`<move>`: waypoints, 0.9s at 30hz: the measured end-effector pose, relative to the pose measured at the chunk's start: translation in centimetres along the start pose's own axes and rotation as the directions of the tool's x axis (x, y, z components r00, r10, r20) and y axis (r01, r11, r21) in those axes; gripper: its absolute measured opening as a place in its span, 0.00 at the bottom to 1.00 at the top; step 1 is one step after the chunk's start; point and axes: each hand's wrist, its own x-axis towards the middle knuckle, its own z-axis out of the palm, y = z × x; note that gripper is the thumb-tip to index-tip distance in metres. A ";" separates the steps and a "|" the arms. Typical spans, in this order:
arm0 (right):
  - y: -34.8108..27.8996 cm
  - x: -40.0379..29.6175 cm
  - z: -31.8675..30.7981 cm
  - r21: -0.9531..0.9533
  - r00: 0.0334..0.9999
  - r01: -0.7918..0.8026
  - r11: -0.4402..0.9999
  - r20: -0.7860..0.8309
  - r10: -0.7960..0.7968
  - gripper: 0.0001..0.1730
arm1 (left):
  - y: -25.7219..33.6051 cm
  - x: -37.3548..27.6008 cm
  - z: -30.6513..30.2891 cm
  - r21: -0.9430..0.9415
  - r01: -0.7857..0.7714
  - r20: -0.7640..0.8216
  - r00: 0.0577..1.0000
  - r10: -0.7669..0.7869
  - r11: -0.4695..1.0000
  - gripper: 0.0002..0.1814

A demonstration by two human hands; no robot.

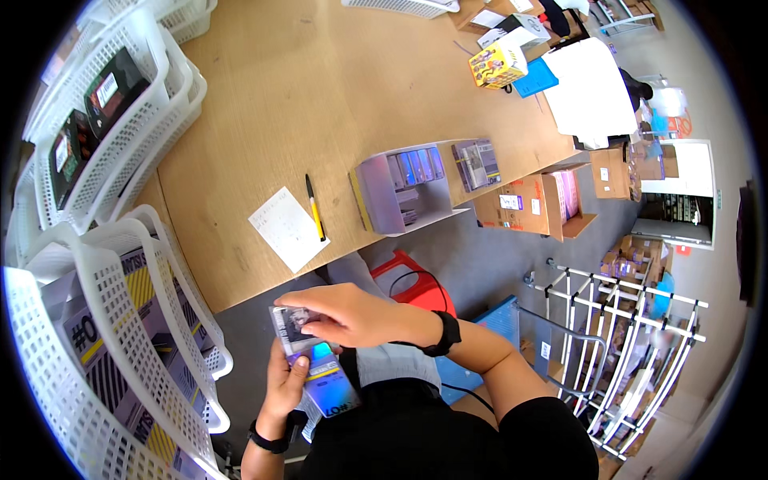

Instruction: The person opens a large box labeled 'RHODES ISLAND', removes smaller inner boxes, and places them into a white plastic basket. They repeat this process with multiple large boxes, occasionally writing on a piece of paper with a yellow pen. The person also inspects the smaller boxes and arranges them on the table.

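Note:
Above my lap, my left hand (284, 375) grips a shiny blue-purple pack (330, 384) with its thumb on the front. My right hand (354, 315) holds a clear-sleeved card pack (294, 329) with a grey picture, its thumb across the face; the two packs overlap at their edges. On the wooden table (270, 90) before me lie a sheet of paper with handwriting (288, 231) and a yellow and black pen (314, 210). An open box (378, 198) on the table edge contains several shiny packs. Beside it lies a small stack of similar packs (477, 164).
White perforated baskets (174, 336) with boxed goods crowd the left. A yellow box (498, 65) and a blue tray (536, 78) are at the table's far right. Below stand an open cardboard carton (522, 201), a red stool (414, 279) and a white-barred cart (618, 336).

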 end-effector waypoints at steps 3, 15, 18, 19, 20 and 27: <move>-0.3 -1.5 -1.1 0.055 0.994 0.052 0.997 -0.101 -0.046 0.27 | 0.9 -0.3 1.7 -0.145 -0.005 0.093 0.995 0.019 0.989 0.27; -2.8 -5.9 -7.6 0.452 0.950 0.019 0.892 -0.286 0.125 0.27 | 6.2 4.9 4.2 0.446 -0.284 0.278 0.945 0.170 0.849 0.16; -2.3 -6.1 -8.7 0.475 0.954 0.008 0.880 -0.269 0.136 0.27 | 7.1 6.3 5.2 0.562 -0.387 0.370 0.908 0.196 0.731 0.12; -2.3 -6.2 -9.1 0.492 0.954 0.010 0.871 -0.267 0.140 0.27 | 7.4 6.7 5.8 0.546 -0.406 0.378 0.900 0.218 0.733 0.12; -2.1 -6.2 -9.4 0.531 0.956 0.032 0.847 -0.262 0.129 0.27 | 7.8 7.1 6.4 0.529 -0.426 0.386 0.891 0.239 0.734 0.11; -2.9 -5.6 -12.0 0.372 0.958 0.110 0.921 -0.288 0.002 0.27 | 7.6 9.8 7.7 0.511 -0.429 0.367 0.893 0.262 0.745 0.09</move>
